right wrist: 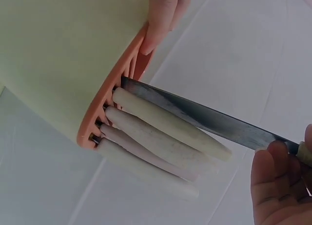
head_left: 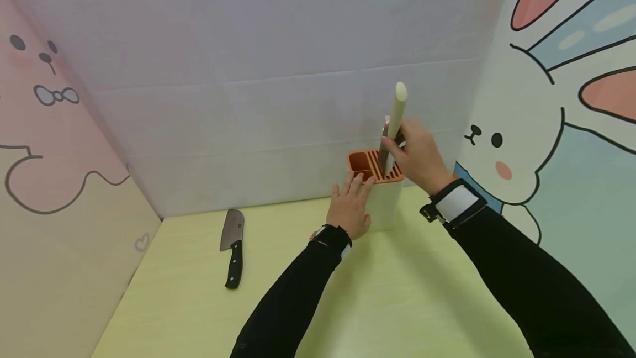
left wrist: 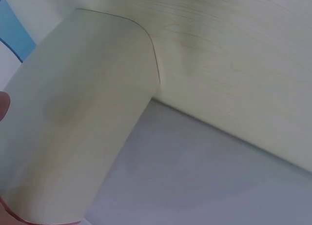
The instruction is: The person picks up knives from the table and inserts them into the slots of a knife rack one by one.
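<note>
My right hand grips a knife with a pale handle. Its blade runs down into a slot of the knife holder, which has a pale green body and an orange slotted top. In the right wrist view much of the blade shows outside the slot. Several other pale handles stick out of the slots beside it. My left hand rests against the holder's front, with extended fingers reaching over the orange rim. The blade's tip is hidden inside the holder.
A kitchen knife with a wide blade and black handle lies on the pale yellow table, left of the holder. White cloth hangs behind. Panels with cartoon animals stand at both sides.
</note>
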The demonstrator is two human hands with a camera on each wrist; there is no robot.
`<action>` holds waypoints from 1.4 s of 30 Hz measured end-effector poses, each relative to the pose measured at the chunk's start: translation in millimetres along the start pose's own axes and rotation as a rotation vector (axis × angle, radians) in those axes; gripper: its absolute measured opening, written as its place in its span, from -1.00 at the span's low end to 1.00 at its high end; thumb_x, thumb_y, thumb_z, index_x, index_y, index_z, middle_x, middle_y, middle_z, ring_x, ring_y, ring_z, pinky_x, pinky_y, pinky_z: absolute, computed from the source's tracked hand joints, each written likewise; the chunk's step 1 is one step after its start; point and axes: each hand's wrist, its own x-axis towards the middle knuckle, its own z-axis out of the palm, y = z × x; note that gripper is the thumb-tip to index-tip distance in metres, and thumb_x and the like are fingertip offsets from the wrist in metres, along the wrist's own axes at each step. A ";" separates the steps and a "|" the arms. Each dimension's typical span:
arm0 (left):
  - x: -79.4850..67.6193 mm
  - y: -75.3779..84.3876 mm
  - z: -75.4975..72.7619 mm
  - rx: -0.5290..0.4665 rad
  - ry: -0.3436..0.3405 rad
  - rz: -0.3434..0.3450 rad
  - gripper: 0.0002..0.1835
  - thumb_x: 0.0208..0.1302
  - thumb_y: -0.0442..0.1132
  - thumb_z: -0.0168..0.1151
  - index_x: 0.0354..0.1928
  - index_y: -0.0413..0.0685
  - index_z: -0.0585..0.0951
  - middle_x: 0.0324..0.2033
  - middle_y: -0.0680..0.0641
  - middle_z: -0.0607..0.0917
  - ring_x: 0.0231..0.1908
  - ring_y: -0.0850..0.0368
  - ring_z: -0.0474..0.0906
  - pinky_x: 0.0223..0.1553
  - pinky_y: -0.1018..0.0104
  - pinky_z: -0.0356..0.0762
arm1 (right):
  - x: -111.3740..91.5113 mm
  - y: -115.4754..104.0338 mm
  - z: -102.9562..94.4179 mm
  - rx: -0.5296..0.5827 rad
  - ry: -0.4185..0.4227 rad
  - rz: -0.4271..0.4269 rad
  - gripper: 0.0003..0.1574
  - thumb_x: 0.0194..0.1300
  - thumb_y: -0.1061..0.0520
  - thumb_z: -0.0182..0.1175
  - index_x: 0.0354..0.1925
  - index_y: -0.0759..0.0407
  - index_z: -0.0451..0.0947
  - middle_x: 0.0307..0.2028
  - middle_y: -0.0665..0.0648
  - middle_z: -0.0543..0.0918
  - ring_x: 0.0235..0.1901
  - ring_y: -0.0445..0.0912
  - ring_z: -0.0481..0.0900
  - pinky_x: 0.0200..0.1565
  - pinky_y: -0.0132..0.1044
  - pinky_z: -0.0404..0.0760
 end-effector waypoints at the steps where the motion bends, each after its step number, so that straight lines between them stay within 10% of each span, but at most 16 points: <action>1: -0.1 0.0 -0.1 0.004 -0.002 0.001 -0.03 0.12 0.06 0.27 0.46 0.18 -0.09 0.41 -0.08 0.09 0.40 -0.05 -0.27 0.29 -0.18 0.09 | -0.7 0.2 1.2 0.001 -0.004 0.002 -0.70 0.32 0.14 0.16 -0.07 0.31 0.42 -0.27 0.22 0.48 -0.31 -0.01 0.51 -0.35 -0.06 0.62; 31: 0.5 1.7 5.1 0.017 0.011 -0.010 -0.01 0.09 0.04 0.29 0.46 0.15 -0.08 0.39 -0.08 0.11 0.40 -0.07 -0.24 0.29 -0.12 0.13 | -27.0 15.7 38.9 -0.064 -0.080 0.111 -0.72 0.30 0.14 0.19 -0.12 0.32 0.45 -0.26 0.26 0.48 -0.28 0.08 0.50 -0.35 -0.03 0.62; 42: 1.4 3.9 6.9 0.024 0.008 -0.018 -0.01 0.07 0.03 0.29 0.45 0.15 -0.08 0.39 -0.08 0.09 0.40 -0.07 -0.28 0.30 -0.11 0.11 | -37.0 17.6 56.5 -0.101 0.015 0.190 -0.59 0.19 0.13 0.30 -0.08 0.30 0.41 -0.30 0.27 0.64 -0.40 0.03 0.61 -0.42 -0.06 0.67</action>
